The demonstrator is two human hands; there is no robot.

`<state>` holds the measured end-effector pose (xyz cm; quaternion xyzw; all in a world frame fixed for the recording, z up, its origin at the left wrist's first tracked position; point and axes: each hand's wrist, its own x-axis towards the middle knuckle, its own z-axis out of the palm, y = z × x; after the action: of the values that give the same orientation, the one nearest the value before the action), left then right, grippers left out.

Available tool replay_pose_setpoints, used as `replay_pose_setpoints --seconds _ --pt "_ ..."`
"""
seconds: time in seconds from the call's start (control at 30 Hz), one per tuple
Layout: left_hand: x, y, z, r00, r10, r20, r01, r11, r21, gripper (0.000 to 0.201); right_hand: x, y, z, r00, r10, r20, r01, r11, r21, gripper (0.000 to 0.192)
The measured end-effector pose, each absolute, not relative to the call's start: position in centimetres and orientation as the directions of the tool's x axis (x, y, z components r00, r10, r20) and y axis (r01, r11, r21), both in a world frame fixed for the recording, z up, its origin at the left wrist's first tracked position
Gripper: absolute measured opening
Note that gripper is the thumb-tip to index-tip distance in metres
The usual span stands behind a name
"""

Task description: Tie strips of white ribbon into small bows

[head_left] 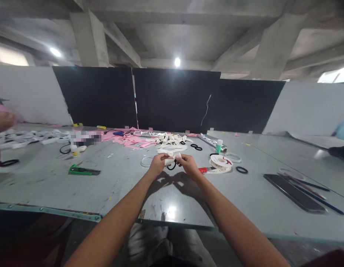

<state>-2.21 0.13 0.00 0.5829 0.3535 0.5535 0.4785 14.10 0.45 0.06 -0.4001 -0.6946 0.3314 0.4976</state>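
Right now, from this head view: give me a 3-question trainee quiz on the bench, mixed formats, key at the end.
1. True or false: both hands pinch the same white ribbon piece above the table.
2. Multiple choice: what lies just right of the right hand? A) the ribbon spool B) a hammer C) a drill
3. Fill in: the green-handled tool lies to the ____ of the left hand.

Key
1. True: the fingers of both hands close on it, with a black ring hanging just under it.
2. A.
3. Left.
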Motion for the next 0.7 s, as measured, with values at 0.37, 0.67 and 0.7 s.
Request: replay_pose_setpoints --seconds 0.37,0.67,0.7 --pt "-2.0 0.1 -0.3 0.185 0.924 0.334 -0.123 -0.315 0.941 0.043 13.9 0.5 -0.4 -0.116 0.911 0.395 0.208 0.411 -0.888 0.037" --pt "-2.1 -0.5 0.1 0.2 0.929 0.31 -0.018 -0.313 0.95 0.038 14.1 -0.1 0.5 -0.143 0.876 0.46 0.351 0.479 -0.804 0.032" --pt "-2.1 -0.6 0.1 0.202 0.929 0.31 -0.016 -0.313 0.95 0.038 14.0 -0.2 0.6 -0.138 0.867 0.48 0.377 0.494 -0.784 0.029"
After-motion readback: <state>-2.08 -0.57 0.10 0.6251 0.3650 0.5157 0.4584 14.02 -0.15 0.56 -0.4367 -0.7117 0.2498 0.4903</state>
